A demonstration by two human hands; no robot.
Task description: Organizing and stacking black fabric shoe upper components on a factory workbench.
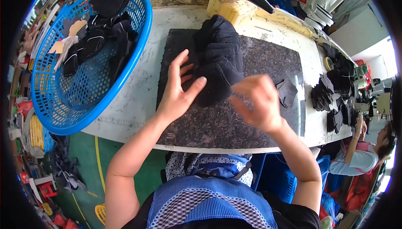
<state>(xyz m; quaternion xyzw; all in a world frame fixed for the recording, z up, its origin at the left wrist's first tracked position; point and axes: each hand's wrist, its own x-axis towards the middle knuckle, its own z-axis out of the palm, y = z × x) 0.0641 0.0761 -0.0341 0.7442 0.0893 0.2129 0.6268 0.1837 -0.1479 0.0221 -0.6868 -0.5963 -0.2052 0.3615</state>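
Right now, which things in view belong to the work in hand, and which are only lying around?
In the work:
- black fabric stack, between the left hand and the blurred right hand
- dark speckled board beneath it

Apparently just lying about:
- dark grey pieces on the board's right
- blue basket holding black pieces
- dark pile, far right

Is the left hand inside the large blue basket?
No, the left hand is beside the black pile, right of the large blue basket.
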